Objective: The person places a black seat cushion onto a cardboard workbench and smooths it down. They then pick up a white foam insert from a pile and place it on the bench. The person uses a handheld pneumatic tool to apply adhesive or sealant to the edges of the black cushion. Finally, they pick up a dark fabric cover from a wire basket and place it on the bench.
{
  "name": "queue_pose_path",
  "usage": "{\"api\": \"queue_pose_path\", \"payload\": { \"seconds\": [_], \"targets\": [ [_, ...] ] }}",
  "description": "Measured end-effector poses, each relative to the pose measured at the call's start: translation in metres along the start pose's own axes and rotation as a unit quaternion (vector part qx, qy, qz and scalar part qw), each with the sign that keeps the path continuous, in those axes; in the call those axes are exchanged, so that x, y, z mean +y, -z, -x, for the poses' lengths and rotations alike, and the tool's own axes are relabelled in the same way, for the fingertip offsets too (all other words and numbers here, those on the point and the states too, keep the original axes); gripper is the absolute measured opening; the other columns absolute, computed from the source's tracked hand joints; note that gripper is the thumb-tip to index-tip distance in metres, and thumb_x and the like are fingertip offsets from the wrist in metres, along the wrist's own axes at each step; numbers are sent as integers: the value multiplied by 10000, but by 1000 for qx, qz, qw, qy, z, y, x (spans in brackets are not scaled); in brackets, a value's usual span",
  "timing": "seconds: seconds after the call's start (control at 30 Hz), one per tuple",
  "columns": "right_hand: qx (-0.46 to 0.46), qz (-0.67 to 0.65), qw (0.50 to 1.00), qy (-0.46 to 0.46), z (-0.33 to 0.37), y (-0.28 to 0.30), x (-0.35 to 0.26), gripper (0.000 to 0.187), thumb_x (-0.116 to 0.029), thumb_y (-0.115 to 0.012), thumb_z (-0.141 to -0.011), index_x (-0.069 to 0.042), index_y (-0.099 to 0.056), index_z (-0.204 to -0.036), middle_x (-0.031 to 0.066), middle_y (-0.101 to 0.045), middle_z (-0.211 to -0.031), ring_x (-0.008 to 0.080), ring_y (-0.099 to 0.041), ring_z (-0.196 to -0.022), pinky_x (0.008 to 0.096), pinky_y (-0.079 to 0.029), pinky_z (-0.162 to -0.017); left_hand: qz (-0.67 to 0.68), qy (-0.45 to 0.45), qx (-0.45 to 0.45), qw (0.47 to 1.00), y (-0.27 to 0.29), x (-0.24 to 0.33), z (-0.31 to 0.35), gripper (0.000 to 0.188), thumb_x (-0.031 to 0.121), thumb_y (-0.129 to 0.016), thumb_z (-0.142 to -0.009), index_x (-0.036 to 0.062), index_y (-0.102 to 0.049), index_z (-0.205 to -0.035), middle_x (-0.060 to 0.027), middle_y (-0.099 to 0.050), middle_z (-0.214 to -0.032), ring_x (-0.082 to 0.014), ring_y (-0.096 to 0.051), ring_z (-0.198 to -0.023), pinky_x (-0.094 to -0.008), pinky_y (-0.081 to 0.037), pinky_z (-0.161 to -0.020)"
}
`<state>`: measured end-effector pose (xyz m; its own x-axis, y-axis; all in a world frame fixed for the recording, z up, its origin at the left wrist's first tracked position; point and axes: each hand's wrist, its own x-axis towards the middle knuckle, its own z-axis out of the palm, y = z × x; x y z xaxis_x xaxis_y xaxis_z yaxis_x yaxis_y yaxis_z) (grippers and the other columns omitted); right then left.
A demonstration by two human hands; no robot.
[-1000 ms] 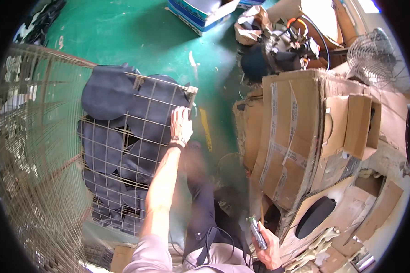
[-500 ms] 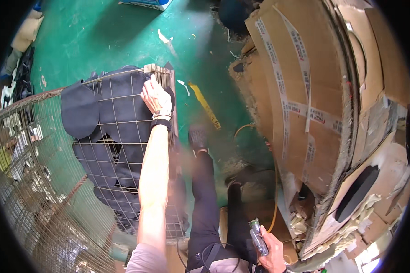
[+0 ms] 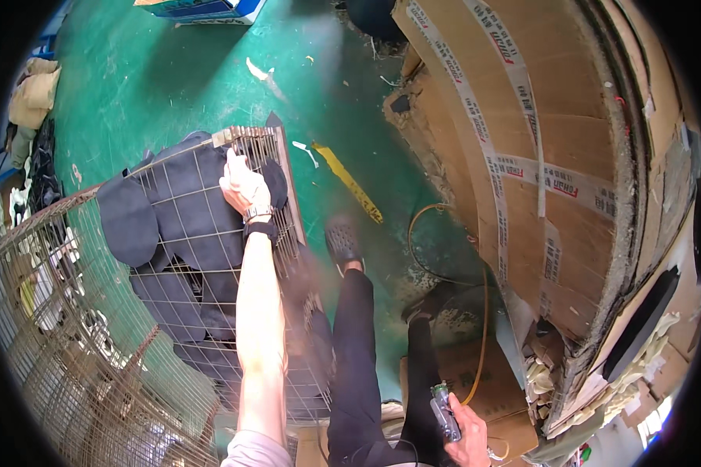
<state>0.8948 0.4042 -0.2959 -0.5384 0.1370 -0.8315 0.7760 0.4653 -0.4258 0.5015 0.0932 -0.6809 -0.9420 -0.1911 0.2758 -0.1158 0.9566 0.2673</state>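
Note:
My left arm reaches over a wire mesh cage [image 3: 202, 187], and my left hand [image 3: 244, 187] is closed on its upper rim near the far right corner. Behind and through the mesh, several dark blue-grey flat pieces with rounded edges [image 3: 129, 222] hang or lie layered. By my fingertips sits a pale block-like part [image 3: 224, 137] on the corner. Low on the right, my right hand [image 3: 467, 437] is wrapped around a small grey hand tool [image 3: 445, 412] with a green end. An orange hose [image 3: 483, 342] runs down toward that hand; where it joins is hidden.
Large taped cardboard sheets [image 3: 553, 117] stand along the right. A yellow strip [image 3: 349, 183] and pale scraps lie on the green floor [image 3: 319, 78]. A cardboard box [image 3: 491, 373] stands by my right leg. A blue-and-white box [image 3: 202, 9] is at the far edge.
The whole view has shifted somewhat. My left hand and the cage corner now appear farther left and slightly nearer, the hand still on the rim. My right hand keeps its hold on the tool.

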Motion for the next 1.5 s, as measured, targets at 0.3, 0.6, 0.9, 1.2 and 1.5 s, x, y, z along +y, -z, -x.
{"api": "queue_pose_path", "payload": {
  "seconds": [0.3,0.6,0.9,1.2,1.5],
  "targets": [
    [-13,-3,1000,16,-16,-9,-9,738,-285,-583,-799,-21,-484,-1481,284,-628,-1205,461,-613,-1105,471,-483,-977,-4,-7,-19,1000,18,15,29,391,22,-545,-908,36,-633,-1289,-104,-734,-1012,-319,-616,-757,-412,-460,-696],
    [-40,35,998,27,-5,9,-22,837,39,-546,-647,-62,-502,-1477,264,-625,-1272,435,-602,-1180,454,-470,-1037,7,0,19,1000,11,34,104,380,6,-568,-858,60,-653,-1224,-53,-686,-892,-303,-596,-757,-417,-471,-718],
    [36,101,990,90,58,43,15,618,-66,-625,-838,-37,-521,-1446,270,-651,-1212,447,-634,-1109,465,-504,-966,26,18,-149,988,50,44,103,442,84,-538,-910,-21,-585,-1337,-146,-654,-1099,-324,-591,-898,-410,-440,-789],
    [134,57,977,153,157,67,-37,534,-125,-643,-894,-26,-551,-1411,274,-671,-1154,468,-647,-1043,474,-524,-898,39,-17,-464,885,164,87,162,500,120,-580,-855,40,-576,-1349,-233,-617,-1303,-424,-621,-1153,-481,-512,-993],
    [381,-15,905,190,314,128,28,581,5,-737,-766,14,-605,-1332,207,-688,-964,352,-679,-809,376,-542,-749,419,74,-680,598,226,62,245,254,265,-517,-986,145,-546,-764,-2,-502,-630,-166,-477,-493,-328,-406,-431]
  ]
}}
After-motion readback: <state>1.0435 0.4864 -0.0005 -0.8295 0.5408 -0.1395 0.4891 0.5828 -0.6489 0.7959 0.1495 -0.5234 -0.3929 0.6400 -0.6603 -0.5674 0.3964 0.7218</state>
